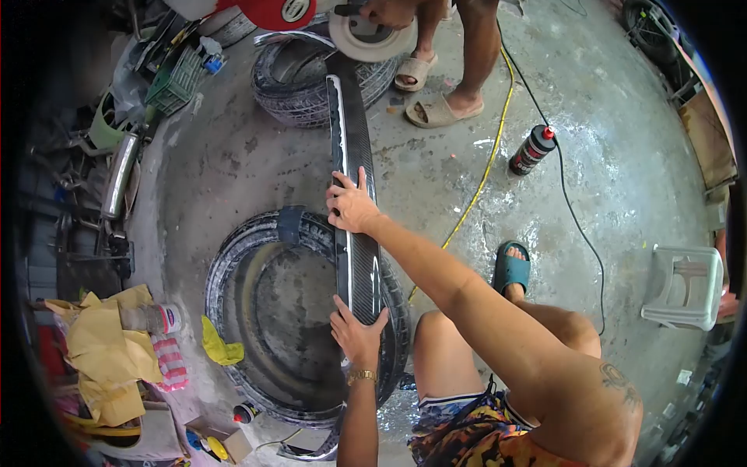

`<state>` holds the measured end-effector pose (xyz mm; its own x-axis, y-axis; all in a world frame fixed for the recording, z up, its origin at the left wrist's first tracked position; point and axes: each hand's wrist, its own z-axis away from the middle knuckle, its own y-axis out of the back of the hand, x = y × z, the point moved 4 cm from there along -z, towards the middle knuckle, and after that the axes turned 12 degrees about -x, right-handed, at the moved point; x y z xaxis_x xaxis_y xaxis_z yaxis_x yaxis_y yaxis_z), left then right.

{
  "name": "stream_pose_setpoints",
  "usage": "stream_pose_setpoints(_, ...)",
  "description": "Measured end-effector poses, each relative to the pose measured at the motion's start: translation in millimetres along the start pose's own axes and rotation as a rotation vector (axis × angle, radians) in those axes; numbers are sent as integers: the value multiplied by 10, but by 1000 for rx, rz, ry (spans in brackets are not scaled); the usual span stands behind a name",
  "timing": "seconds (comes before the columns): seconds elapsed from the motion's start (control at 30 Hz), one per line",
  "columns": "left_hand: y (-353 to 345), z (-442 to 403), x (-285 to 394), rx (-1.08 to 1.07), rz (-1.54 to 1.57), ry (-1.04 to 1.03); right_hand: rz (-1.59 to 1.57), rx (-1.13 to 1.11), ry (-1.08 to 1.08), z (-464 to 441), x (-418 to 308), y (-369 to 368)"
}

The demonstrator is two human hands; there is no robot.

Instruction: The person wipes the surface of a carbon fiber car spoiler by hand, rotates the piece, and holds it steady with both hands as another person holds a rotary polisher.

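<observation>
A long, narrow carbon-fibre car trim panel [361, 268] with a glossy black weave and a pale left edge lies across two tyres. My left hand [358, 333], with a gold watch at the wrist, grips its near part, thumb on the right edge and fingers on the left. Farther up, my right hand [354, 204] lies over the panel, with its fingers curled round the left edge. The near tyre [226, 272] lies flat beneath, and the far tyre [292, 93] supports the far end. Another person's hand [391, 12] holds a polisher with a round pad [369, 37] above that end.
A black bottle with a red cap [533, 150] stands on the wet floor near a yellow cable [492, 152] and a black cable [570, 198]. A white stool [683, 286] is at right. Brown paper [109, 350], a yellow cloth [221, 342] and a green crate [175, 82] sit left.
</observation>
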<state>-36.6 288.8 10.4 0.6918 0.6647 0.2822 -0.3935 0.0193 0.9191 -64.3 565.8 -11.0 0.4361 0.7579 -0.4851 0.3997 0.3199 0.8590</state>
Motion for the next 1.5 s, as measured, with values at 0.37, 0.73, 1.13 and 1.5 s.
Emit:
stream_pose_setpoints(0.37,-27,-53,-24,9,-13,-17,216,-167,336,-286,217,93)
stream_pose_setpoints(0.73,-4,-9,2,28,-33,-10,110,-214,207,-319,85,135)
stream_pose_setpoints(1.13,-6,-65,-70,1,32,22,106,-82,218,-349,88,54)
stream_pose_setpoints(1.5,16,-53,-83,12,26,2,107,-137,188,-352,66,70)
